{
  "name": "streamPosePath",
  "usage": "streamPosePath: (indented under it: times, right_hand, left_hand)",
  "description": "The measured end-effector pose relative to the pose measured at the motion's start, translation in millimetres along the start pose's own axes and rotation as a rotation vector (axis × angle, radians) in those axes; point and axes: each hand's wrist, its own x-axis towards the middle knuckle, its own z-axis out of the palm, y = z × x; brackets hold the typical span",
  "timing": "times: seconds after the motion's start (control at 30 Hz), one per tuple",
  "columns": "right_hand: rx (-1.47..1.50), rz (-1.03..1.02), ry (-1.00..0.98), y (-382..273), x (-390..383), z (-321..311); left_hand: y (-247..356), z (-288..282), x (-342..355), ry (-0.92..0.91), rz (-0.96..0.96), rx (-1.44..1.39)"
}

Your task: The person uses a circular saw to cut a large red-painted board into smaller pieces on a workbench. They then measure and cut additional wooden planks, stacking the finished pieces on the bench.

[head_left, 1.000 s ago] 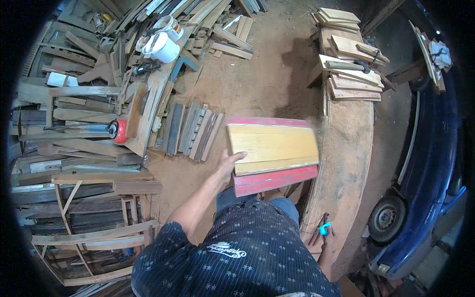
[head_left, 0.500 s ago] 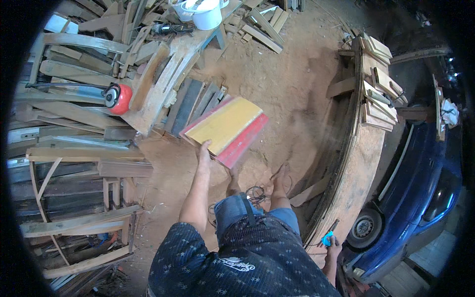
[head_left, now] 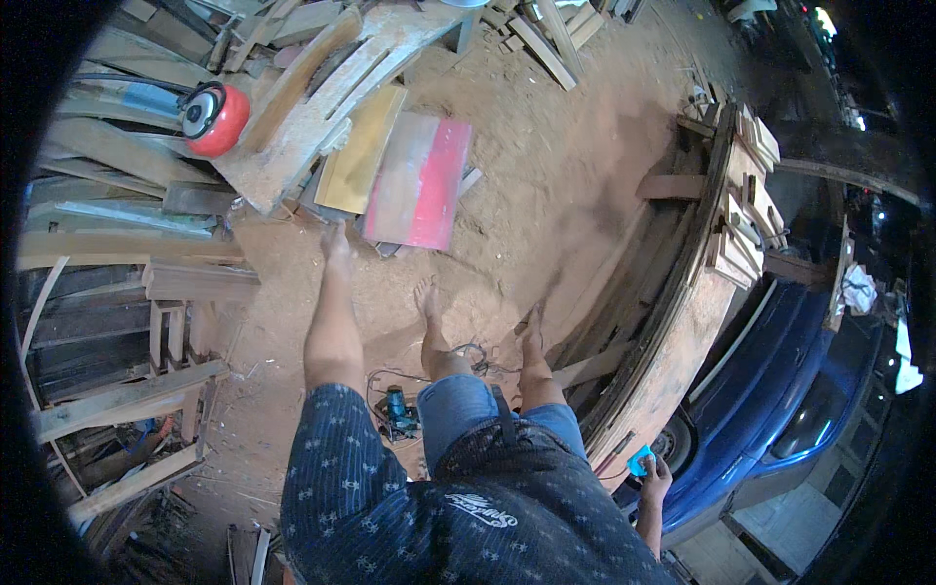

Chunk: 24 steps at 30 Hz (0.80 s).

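Observation:
My left hand [head_left: 336,237] is stretched out just below the near edge of a yellow board [head_left: 361,151], its fingers apart and holding nothing that I can see. Partly beside that board lies a wider red and faded pink board [head_left: 419,185]. Both rest on the stack of wooden boards on the ground, which they largely cover. Down at the right, my right hand [head_left: 657,475] is closed on a small bright-blue object [head_left: 640,460] at the bench edge; the fingers hide part of it.
A long wooden bench [head_left: 673,351] runs along my right, with wood pieces [head_left: 746,224] on it and a blue car [head_left: 780,370] beyond. A red round container [head_left: 219,119] sits by the left worktable [head_left: 292,136]. A power tool [head_left: 396,414] and cables lie near my legs.
My left hand has set the yellow and red boards down on the stack and let go. The two boards have slid apart. My right hand still holds the blue object.

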Motion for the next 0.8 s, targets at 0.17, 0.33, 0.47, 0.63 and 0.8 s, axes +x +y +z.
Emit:
streamPosePath:
  times: [0.17,0.33,0.47,0.63,0.8]
  right_hand:
    - [-0.040,-0.034,-0.051,-21.6,23.6,29.3]
    - [0.087,-0.052,-0.170,-55.6,27.5,65.4]
    - [0.097,-0.088,-0.079,-75.0,13.9,87.3]
    - [0.161,-0.041,-0.071,-24.4,27.2,110.0]
    - [0.230,0.062,-0.048,54.7,59.5,133.9]
  left_hand:
    - [-127.9,-50.3,-30.2,0.358,0.088,0.303]
    - [-199.9,-102.3,-131.8,0.216,-0.183,0.360]
    - [-211.7,-137.4,-183.4,0.153,-0.255,0.599]
    - [-142.8,-141.4,-202.2,0.177,-0.026,0.671]
    - [-53.6,-124.3,-175.0,0.140,0.173,0.484]
